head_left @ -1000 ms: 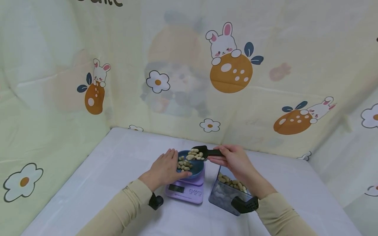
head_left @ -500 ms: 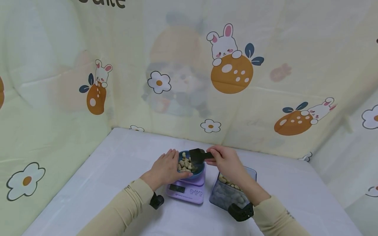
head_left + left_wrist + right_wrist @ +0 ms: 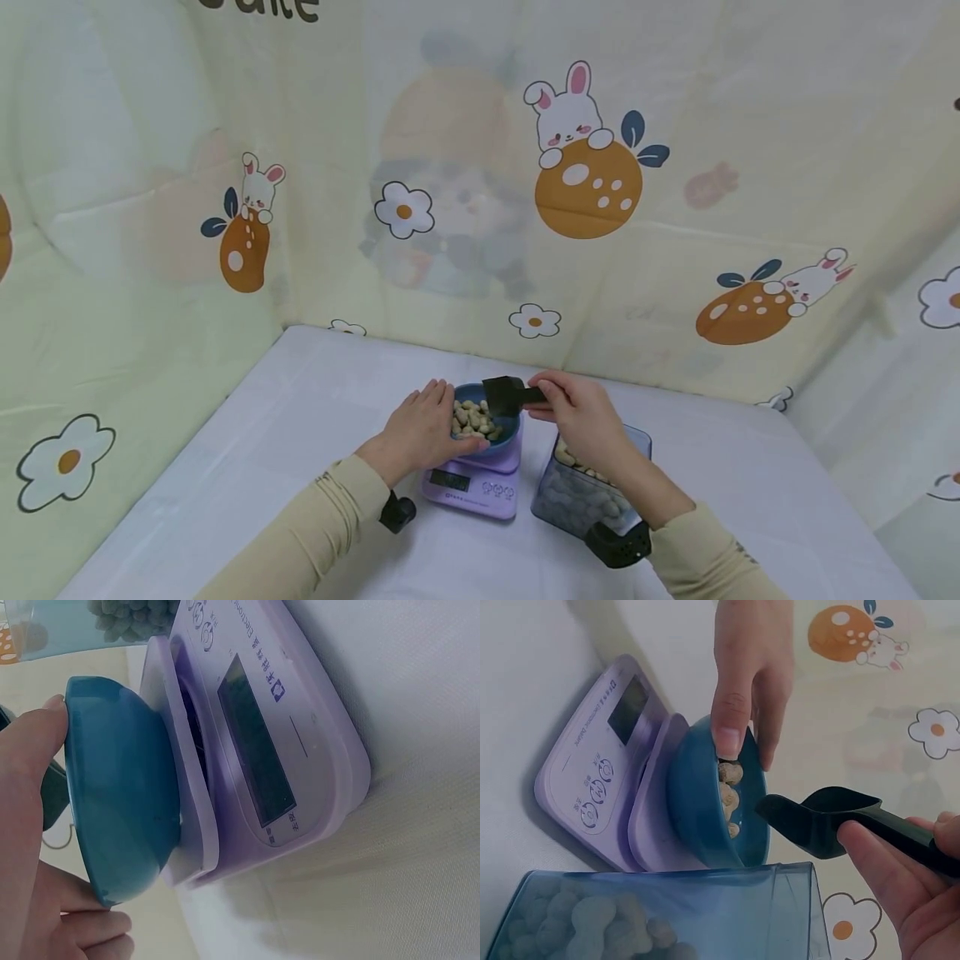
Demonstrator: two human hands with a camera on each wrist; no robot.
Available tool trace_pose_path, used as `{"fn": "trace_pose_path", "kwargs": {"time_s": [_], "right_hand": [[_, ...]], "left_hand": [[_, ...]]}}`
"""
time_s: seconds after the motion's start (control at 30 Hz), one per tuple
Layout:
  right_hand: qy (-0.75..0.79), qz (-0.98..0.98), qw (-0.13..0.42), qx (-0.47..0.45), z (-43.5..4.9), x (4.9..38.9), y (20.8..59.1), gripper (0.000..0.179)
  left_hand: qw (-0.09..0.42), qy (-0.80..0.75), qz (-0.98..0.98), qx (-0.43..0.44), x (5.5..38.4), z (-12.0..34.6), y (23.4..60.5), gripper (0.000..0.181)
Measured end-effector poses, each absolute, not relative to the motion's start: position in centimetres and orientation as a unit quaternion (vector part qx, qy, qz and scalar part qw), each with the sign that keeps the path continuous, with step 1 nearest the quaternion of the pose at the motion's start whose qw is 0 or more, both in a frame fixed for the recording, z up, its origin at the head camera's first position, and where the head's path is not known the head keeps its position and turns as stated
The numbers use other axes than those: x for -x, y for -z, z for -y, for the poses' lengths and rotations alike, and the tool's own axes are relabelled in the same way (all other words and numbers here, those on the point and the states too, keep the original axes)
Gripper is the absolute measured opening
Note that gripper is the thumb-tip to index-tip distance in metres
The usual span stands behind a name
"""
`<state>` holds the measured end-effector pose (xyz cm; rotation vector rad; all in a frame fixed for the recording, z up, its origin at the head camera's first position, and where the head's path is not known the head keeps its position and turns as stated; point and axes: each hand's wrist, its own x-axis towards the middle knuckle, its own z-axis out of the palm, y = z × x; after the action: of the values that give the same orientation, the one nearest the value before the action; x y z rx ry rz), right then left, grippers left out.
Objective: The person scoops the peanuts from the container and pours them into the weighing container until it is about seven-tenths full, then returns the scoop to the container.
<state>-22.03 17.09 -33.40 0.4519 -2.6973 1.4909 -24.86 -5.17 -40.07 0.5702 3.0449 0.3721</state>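
A blue bowl (image 3: 510, 432) with peanuts (image 3: 472, 419) in it stands on a purple kitchen scale (image 3: 471, 493). My left hand (image 3: 420, 427) holds the bowl at its left side. In the left wrist view, the thumb and the other fingers lie at opposite parts of the rim of the bowl (image 3: 124, 787). My right hand (image 3: 588, 421) grips the handle of a black scoop (image 3: 502, 397), whose blade is tipped over the bowl's right side. No peanuts show on the scoop (image 3: 821, 825) in the right wrist view.
To the right of the scale stands a clear bluish plastic box (image 3: 577, 500) holding more peanuts (image 3: 592, 922), partly behind my right forearm. A white cloth (image 3: 337, 375) covers the table. Behind it hangs a curtain (image 3: 465, 250) printed with rabbits and flowers.
The scoop, loaded with peanuts a second ago, has turned over and its peanuts have dropped into the bowl. My right hand shifted slightly left; the left hand stays at the bowl.
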Motion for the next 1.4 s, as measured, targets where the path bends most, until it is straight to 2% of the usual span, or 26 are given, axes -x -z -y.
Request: {"fn": "trace_pose_path", "kwargs": {"time_s": [0.33,0.6,1.07,1.4], "right_hand": [[-0.532,0.838,-0.006,-0.121,-18.7,21.5,32.6,0.032],[-0.583,0.807,-0.033,-0.084,-20.7,20.6,31.7,0.038],[-0.602,0.796,-0.003,-0.065,-25.8,18.9,30.1,0.049],[-0.650,0.756,0.013,-0.081,-29.3,18.3,30.2,0.046]], "left_hand": [[0.009,-0.110,-0.975,-0.192,24.7,5.2,39.9,0.107],[0.004,-0.166,-0.965,-0.204,24.7,5.0,39.6,0.105],[-0.008,-0.186,-0.948,-0.258,24.3,2.4,38.0,0.100],[-0.010,-0.160,-0.946,-0.282,24.1,0.4,37.2,0.098]]}}
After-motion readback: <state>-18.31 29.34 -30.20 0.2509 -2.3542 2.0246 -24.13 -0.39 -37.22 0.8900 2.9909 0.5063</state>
